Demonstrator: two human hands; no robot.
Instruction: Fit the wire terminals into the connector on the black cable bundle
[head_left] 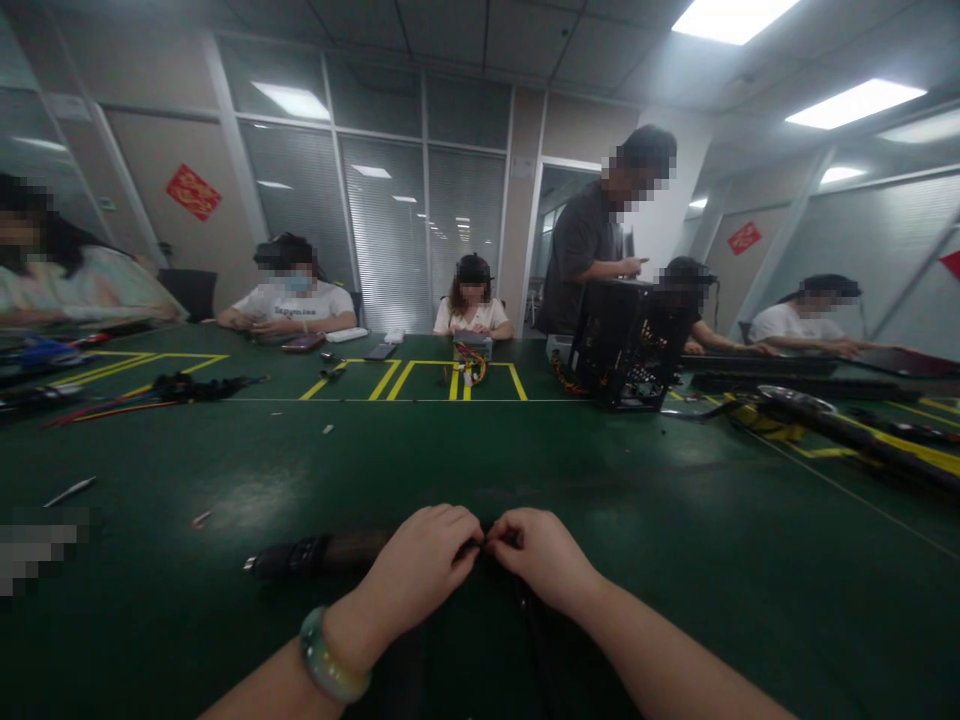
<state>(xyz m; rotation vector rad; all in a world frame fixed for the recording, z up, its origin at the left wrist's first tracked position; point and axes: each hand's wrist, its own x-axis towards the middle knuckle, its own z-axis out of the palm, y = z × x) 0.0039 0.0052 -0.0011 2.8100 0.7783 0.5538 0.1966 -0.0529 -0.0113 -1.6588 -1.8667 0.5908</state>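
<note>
My left hand (429, 562), with a green bangle (330, 655) at its wrist, is closed in a pinch just above the table. My right hand (546, 565) meets it fingertip to fingertip, also pinching. Whatever lies between the fingers is small, dark and mostly hidden. A dark tube-like thing (304, 558) with a shiny metal tip lies to the left, its other end passing behind my left hand. Below my right hand, a dark strip or cable (531, 625) runs toward me; I cannot tell whether it joins what the fingers pinch.
Across the green table (420, 450) a black computer case (626, 345) stands right of centre. A power supply with coloured wires (472, 348) sits before a seated person. Cables (187, 388) lie at left, more parts (795, 405) at right. Other people sit around; one stands.
</note>
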